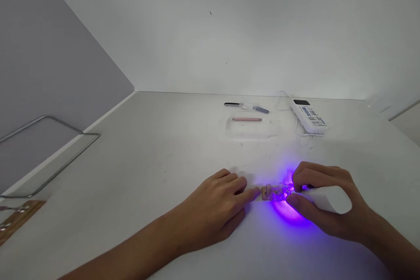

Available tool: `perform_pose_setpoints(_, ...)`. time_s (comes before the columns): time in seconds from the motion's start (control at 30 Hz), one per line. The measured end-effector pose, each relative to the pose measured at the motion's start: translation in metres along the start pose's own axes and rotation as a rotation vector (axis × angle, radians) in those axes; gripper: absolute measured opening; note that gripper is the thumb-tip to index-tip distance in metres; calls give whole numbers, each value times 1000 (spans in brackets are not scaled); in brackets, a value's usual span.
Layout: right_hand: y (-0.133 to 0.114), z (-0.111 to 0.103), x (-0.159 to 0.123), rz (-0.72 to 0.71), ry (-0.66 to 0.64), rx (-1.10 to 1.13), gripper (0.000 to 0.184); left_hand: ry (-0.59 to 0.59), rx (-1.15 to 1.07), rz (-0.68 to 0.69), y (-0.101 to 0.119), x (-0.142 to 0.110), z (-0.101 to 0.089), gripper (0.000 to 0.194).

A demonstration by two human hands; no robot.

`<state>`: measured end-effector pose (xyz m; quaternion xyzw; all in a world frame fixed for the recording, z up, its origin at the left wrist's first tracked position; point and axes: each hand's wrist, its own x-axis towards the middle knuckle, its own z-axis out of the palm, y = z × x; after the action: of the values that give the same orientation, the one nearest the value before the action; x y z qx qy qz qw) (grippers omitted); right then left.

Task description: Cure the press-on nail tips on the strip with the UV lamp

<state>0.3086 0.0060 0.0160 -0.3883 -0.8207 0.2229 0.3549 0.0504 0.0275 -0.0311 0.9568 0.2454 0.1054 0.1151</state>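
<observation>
Nearest: left hand (pixel 219 205) on the white desk (pixel 131 162), grip with index fingertip extended against the end of a small clear decorated piece (pixel 274 192); remaining fingers curled. Right hand (pixel 331 197): grip pinches a white lamp (pixel 328 199) between thumb and fingers, violet light falling on the piece's right end. Beyond: pink pen (pixel 246 119), white power bank (pixel 308 116).

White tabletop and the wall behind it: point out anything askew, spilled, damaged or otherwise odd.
Tiny dark specks litter the white tabletop beside the white rectangular device with a black end, looking like stray debris. A short dark mark interrupts the plain white wall. No spill shows.
</observation>
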Motion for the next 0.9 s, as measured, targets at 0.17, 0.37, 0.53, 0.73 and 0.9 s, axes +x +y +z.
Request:
perform_pose_setpoints(0.17, 1, 0, -1, 5, -6, -3, 23, -7, 6, -3, 0, 1, 0, 35)
perform_pose_setpoints(0.37, 1, 0, -1, 7, -8, -2, 24, 14, -1, 1, 0, 0, 1, 35)
perform_pose_setpoints(0.53, 1, -1, -1, 6, -12, 0, 23, -8, -4, -3, 1, 2, -1, 36)
perform_pose_setpoints(0.73, 1, -1, -3, 0, -14, 8, 24, -3, -16, 0, 0, 1, -1, 36)
perform_pose_setpoints(0.9, 1, -1, -1, -8, -4, -4, 24, -9, -17, -7, 1, 0, 0, 35)
